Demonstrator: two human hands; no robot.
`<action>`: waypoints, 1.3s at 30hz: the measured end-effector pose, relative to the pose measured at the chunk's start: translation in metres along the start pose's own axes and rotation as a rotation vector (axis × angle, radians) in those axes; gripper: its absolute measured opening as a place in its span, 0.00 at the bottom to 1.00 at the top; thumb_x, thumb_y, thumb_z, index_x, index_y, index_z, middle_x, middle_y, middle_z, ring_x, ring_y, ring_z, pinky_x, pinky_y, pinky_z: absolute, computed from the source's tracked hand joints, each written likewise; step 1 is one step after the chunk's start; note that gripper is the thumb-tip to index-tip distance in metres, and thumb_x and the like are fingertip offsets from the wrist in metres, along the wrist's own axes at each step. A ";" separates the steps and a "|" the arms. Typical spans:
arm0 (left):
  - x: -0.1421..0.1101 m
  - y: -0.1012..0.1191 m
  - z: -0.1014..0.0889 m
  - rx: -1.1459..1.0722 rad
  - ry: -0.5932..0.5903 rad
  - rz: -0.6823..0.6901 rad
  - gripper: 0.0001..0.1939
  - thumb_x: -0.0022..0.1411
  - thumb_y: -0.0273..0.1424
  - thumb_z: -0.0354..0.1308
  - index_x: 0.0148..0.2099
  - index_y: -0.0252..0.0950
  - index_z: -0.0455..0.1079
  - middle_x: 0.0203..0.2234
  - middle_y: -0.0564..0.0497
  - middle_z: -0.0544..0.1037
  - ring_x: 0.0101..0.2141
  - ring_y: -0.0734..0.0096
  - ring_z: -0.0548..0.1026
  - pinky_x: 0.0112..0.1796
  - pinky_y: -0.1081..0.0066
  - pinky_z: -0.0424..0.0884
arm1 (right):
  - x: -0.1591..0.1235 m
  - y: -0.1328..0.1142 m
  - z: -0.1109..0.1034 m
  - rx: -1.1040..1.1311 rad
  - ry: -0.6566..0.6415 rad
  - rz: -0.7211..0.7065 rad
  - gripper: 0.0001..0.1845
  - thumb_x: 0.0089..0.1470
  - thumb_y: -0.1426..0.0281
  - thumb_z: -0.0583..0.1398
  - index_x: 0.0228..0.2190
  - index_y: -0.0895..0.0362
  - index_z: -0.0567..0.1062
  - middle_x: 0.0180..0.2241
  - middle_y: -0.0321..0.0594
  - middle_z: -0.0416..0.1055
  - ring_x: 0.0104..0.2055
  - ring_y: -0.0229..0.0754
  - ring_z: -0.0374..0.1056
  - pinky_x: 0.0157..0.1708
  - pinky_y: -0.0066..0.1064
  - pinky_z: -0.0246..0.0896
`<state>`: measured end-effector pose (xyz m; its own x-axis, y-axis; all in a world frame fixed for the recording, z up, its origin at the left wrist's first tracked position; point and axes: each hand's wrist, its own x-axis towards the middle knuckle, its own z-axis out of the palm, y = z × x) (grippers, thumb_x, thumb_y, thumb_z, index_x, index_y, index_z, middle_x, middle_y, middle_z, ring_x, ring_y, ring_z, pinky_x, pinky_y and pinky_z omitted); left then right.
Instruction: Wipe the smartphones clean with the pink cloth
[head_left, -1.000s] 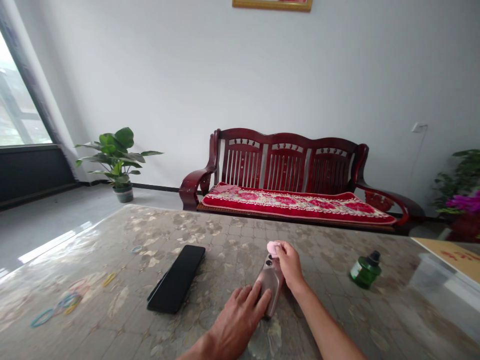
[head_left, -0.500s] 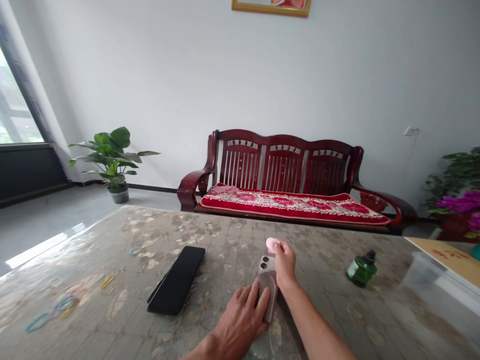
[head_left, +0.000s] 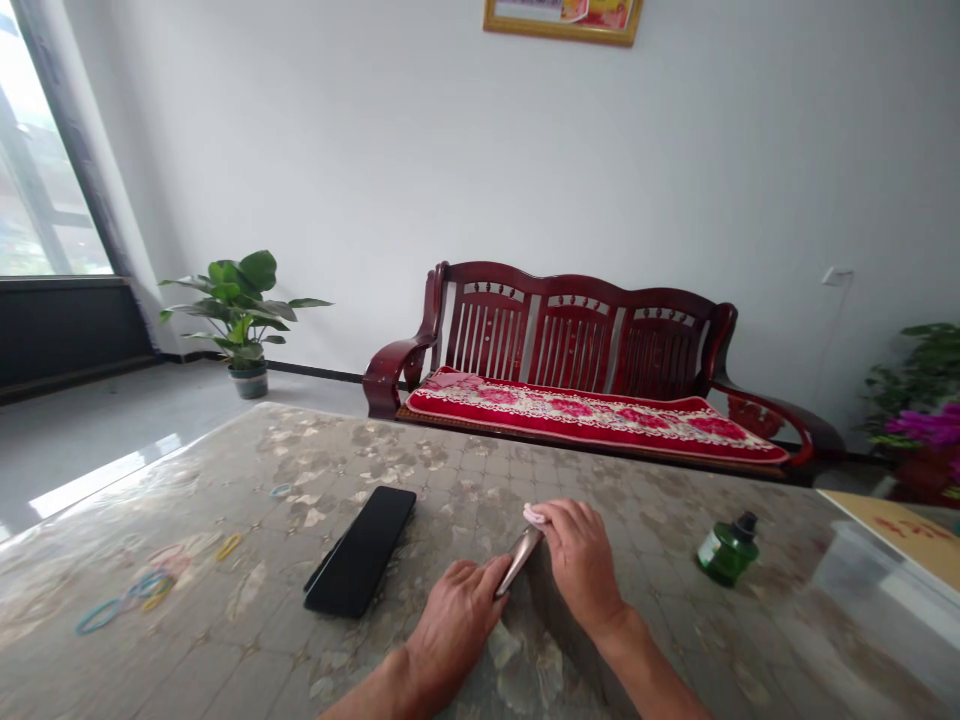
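A light-coloured smartphone [head_left: 521, 562] is turned up on its edge, so mostly its narrow side shows. My left hand [head_left: 459, 612] is closed around its near end. My right hand [head_left: 583, 560] pinches a small soft pink pad [head_left: 533, 515], perhaps a cloth or puff, against the phone's far end. Fingers partly cover both the pad and the phone. To the left of my hands, a flat black device [head_left: 364, 550], like a large phone, lies on the table, with another thin edge showing beneath it.
The patterned table cover [head_left: 315, 660] spreads under everything. Coloured rubber bands [head_left: 154, 588] lie at the left. A green bottle with a black cap [head_left: 727, 550] stands on the right, near a clear plastic box [head_left: 874, 575]. Behind the table is a wooden bench [head_left: 577, 335].
The phone lay flat under my spread left hand; now it is tipped on edge and gripped. My right hand has brought the pink pad down onto the phone's end.
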<state>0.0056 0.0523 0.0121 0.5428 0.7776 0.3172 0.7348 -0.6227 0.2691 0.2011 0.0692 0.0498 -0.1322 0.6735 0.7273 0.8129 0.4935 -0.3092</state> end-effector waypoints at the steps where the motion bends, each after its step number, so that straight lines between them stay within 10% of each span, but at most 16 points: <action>1: 0.000 -0.001 0.000 -0.006 0.016 -0.001 0.18 0.66 0.24 0.50 0.56 0.39 0.68 0.38 0.50 0.81 0.38 0.61 0.80 0.43 0.65 0.73 | -0.004 -0.007 -0.001 -0.033 -0.026 -0.069 0.11 0.65 0.70 0.53 0.42 0.51 0.76 0.39 0.41 0.76 0.41 0.46 0.67 0.42 0.37 0.58; 7: 0.001 -0.005 -0.005 -0.017 0.062 -0.029 0.15 0.68 0.27 0.50 0.54 0.39 0.70 0.37 0.50 0.81 0.37 0.61 0.79 0.41 0.65 0.71 | -0.020 -0.025 0.002 -0.089 -0.083 -0.310 0.17 0.65 0.74 0.54 0.52 0.50 0.73 0.45 0.40 0.76 0.45 0.46 0.68 0.45 0.39 0.60; 16: 0.001 -0.003 -0.013 -0.119 0.006 -0.066 0.14 0.70 0.28 0.49 0.55 0.40 0.70 0.40 0.50 0.81 0.40 0.63 0.79 0.43 0.65 0.70 | -0.019 0.018 -0.005 -0.141 -0.017 -0.149 0.17 0.67 0.72 0.53 0.53 0.49 0.73 0.47 0.39 0.76 0.45 0.46 0.68 0.46 0.40 0.62; 25: 0.001 -0.006 -0.014 -0.194 0.026 -0.178 0.13 0.70 0.30 0.48 0.50 0.39 0.71 0.40 0.49 0.81 0.42 0.62 0.78 0.46 0.66 0.70 | -0.024 -0.021 0.004 -0.055 -0.057 -0.310 0.21 0.66 0.74 0.53 0.58 0.49 0.69 0.51 0.39 0.75 0.46 0.44 0.69 0.47 0.38 0.64; 34: 0.003 -0.008 -0.016 -0.217 -0.054 -0.251 0.14 0.70 0.30 0.47 0.51 0.40 0.72 0.41 0.48 0.80 0.45 0.61 0.77 0.48 0.66 0.67 | -0.018 0.015 -0.003 -0.163 0.079 -0.198 0.15 0.67 0.75 0.52 0.50 0.54 0.75 0.45 0.43 0.77 0.43 0.44 0.70 0.45 0.39 0.65; 39: 0.004 -0.010 -0.013 -0.264 -0.037 -0.266 0.14 0.70 0.31 0.47 0.51 0.39 0.72 0.42 0.48 0.80 0.45 0.60 0.77 0.48 0.66 0.68 | -0.020 -0.004 0.004 -0.112 0.043 -0.250 0.16 0.66 0.75 0.54 0.52 0.53 0.74 0.46 0.41 0.77 0.43 0.44 0.70 0.45 0.38 0.65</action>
<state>-0.0053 0.0605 0.0220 0.3647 0.9150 0.1726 0.7249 -0.3954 0.5641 0.1980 0.0558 0.0343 -0.3139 0.5132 0.7988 0.8163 0.5755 -0.0489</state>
